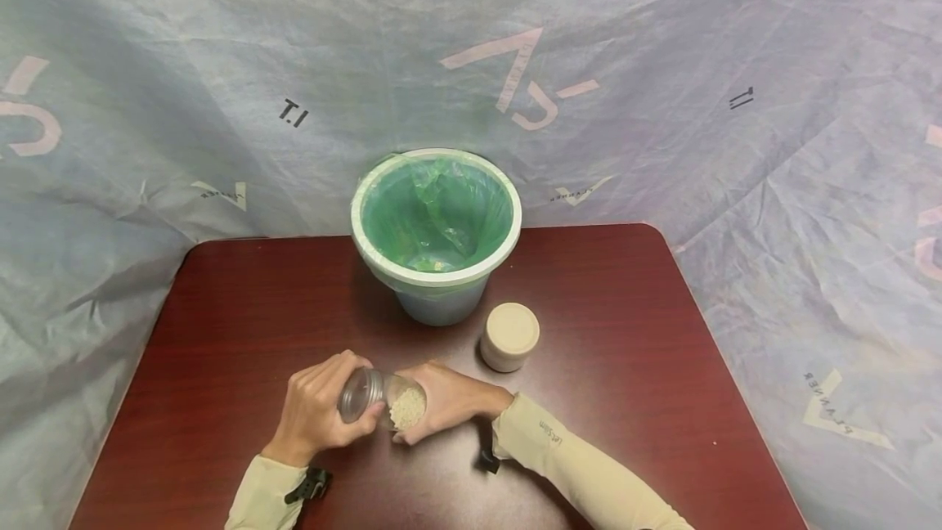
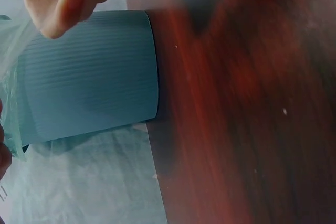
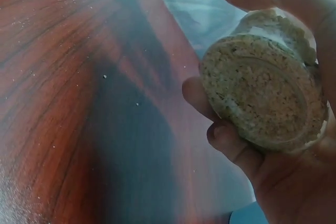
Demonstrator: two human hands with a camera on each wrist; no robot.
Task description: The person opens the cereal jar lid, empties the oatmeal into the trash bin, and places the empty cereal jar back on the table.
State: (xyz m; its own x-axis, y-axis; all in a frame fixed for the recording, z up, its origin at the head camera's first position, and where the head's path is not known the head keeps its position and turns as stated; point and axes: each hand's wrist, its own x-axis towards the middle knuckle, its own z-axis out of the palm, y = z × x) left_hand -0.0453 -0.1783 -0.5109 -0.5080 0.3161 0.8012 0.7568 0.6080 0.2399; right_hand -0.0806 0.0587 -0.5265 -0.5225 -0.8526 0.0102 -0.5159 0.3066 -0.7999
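My left hand (image 1: pixel 316 407) grips a clear container with a ringed rim (image 1: pixel 361 395), tilted toward the right. Beside it my right hand (image 1: pixel 445 399) holds a see-through jar of pale grains (image 1: pixel 407 409), tipped on its side, with the two rims close together. The right wrist view shows the round base of this grain jar (image 3: pixel 257 95) with flaky, speckled contents against it and fingers (image 3: pixel 228 140) curled round its side. In the left wrist view, fingers (image 2: pixel 73 3) show at the top with some grains by them; the container in the left hand is out of sight there.
A grey-blue bucket (image 1: pixel 441 301) with a white rim and green plastic liner stands at the table's back. A cream lidded jar (image 1: pixel 510 336) stands right of the hands. Small crumbs dot the reddish-brown table (image 1: pixel 625 350). Printed fabric (image 1: pixel 294 39) hangs round the table.
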